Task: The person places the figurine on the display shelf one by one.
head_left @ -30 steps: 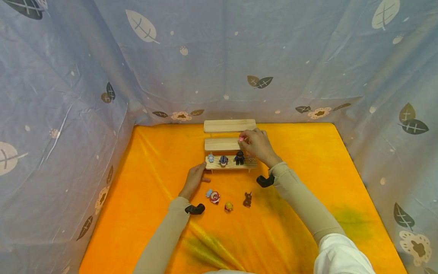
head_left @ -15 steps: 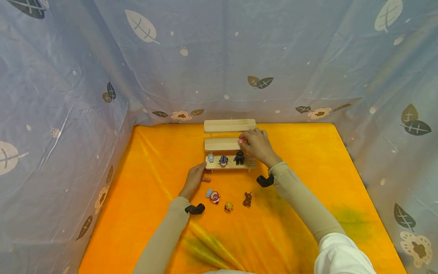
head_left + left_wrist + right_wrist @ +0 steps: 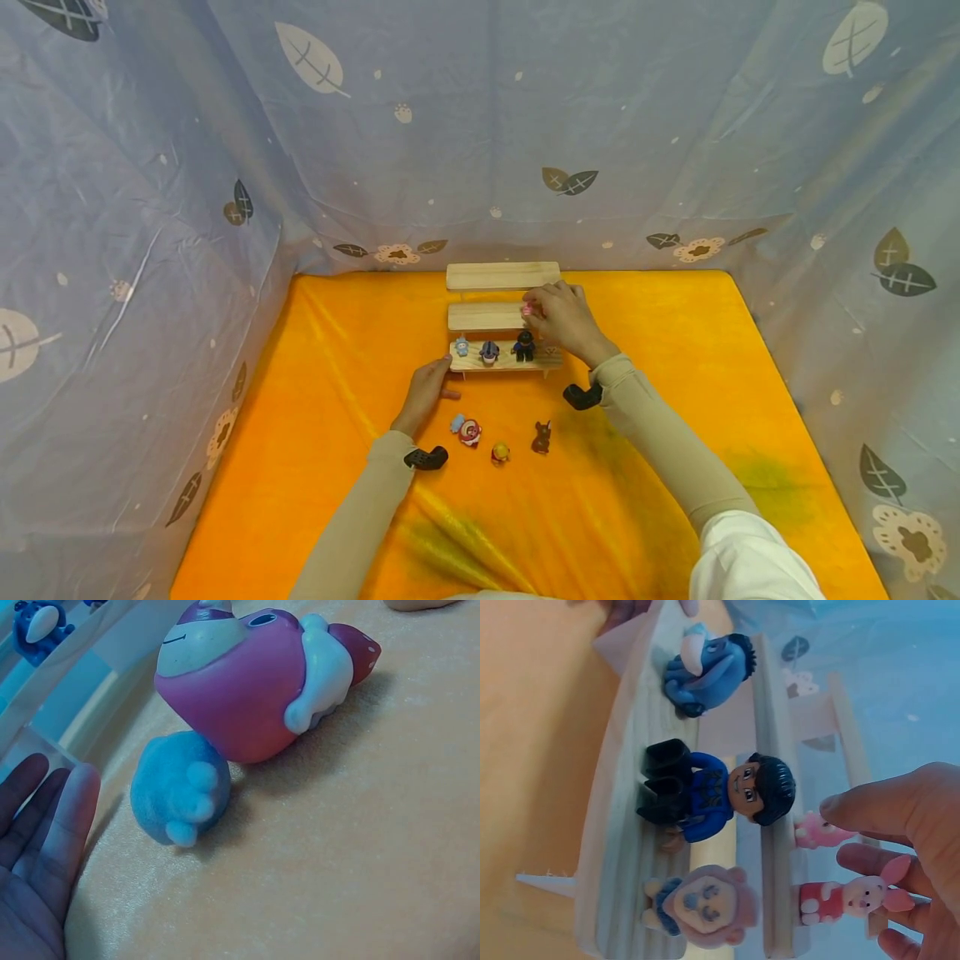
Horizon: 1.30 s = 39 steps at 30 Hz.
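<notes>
A three-tier wooden stand stands at the middle back. My right hand is over its middle tier, thumb and finger pinching a small pink figurine. Beside that figurine, a Piglet figurine stands on the same tier, fingers behind it. My left hand touches the stand's left end; its fingers look straight in the left wrist view. Along the bottom tier are a light-blue figurine, an Eeyore figurine, a black-haired toy man and a fuzzy pinkish figurine.
In front of the stand on the orange cloth lie a pink-hooded figurine with a blue ball-like part, a small yellow-topped figurine and a brown mouse-like figurine. Blue leaf-print curtains enclose the back and sides.
The right hand and the pink figurine shift only very slightly over the middle tier. The left hand stays at the stand's left end.
</notes>
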Motion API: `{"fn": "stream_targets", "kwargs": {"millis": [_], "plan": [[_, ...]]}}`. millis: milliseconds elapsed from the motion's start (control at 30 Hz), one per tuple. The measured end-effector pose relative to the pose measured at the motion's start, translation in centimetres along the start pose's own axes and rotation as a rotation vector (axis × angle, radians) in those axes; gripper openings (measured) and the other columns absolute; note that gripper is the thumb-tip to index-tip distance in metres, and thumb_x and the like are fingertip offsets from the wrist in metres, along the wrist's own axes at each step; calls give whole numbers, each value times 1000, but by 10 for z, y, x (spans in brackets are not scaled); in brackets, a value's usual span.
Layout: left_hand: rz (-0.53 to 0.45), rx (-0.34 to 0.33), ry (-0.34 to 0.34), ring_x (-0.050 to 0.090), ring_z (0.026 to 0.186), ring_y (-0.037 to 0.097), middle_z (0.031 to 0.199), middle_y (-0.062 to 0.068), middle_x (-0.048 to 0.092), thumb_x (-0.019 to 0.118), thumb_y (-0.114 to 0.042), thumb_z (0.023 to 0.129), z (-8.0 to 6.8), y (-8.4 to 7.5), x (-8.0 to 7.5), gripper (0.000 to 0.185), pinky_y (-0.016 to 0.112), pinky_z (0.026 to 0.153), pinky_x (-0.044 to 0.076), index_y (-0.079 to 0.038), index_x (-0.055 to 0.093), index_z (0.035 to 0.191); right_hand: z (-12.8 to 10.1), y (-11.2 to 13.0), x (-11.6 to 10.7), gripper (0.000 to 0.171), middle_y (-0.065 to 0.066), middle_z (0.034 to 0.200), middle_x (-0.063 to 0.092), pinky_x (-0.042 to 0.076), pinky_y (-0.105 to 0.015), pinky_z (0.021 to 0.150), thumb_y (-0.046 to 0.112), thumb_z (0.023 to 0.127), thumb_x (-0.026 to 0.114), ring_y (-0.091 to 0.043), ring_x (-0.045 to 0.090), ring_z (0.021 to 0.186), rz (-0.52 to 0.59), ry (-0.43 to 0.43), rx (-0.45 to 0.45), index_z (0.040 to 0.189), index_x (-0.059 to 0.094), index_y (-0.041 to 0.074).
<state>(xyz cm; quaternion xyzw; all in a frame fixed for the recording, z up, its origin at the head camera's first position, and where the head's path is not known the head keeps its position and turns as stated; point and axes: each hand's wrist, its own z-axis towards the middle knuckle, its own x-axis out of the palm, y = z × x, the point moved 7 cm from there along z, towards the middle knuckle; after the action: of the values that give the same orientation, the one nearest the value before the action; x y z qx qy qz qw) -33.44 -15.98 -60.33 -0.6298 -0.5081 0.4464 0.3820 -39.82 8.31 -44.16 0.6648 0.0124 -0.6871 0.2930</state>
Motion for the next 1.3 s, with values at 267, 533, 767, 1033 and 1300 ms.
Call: {"fn": "stream_targets", "kwargs": {"millis": [267, 533, 767, 1033, 1300], "plan": [[2, -2, 0, 77, 76, 22, 127, 17, 69, 45, -59, 103, -1, -1, -1, 69, 51, 118, 40, -6, 53, 147, -6, 12, -19, 31, -11, 132, 66, 35, -56, 107, 26, 99, 67, -35, 53, 120, 20, -117, -50, 127, 67, 12], [-12, 0, 0, 77, 76, 23, 126, 16, 69, 46, -60, 102, -1, -1, -1, 70, 52, 120, 36, -6, 55, 145, -19, 29, -50, 22, -12, 124, 68, 37, -54, 100, 16, 101, 61, -33, 55, 113, 108, -279, -119, 121, 69, 9], [-13, -2, 1, 77, 77, 23, 128, 16, 68, 46, -59, 102, -1, 0, 0, 68, 52, 119, 38, -6, 55, 145, -25, 33, -52, 25, -12, 122, 67, 47, -48, 101, 15, 103, 59, -29, 58, 106, 203, -244, -114, 124, 68, 8], [-19, -2, 1, 77, 76, 23, 130, 17, 67, 45, -59, 103, -1, 0, 0, 68, 51, 119, 38, -7, 54, 146, -45, 39, -29, 27, -10, 117, 68, 54, -33, 71, 17, 105, 56, -20, 61, 83, 419, -86, -106, 129, 65, 8], [-29, -5, -6, 76, 72, 22, 136, 17, 64, 46, -55, 104, -2, 0, -1, 62, 50, 115, 44, -6, 62, 138, -68, 35, 1, 21, -13, 107, 70, 48, -27, 61, 13, 103, 59, -19, 54, 71, 496, -53, -56, 122, 68, 8]]}}
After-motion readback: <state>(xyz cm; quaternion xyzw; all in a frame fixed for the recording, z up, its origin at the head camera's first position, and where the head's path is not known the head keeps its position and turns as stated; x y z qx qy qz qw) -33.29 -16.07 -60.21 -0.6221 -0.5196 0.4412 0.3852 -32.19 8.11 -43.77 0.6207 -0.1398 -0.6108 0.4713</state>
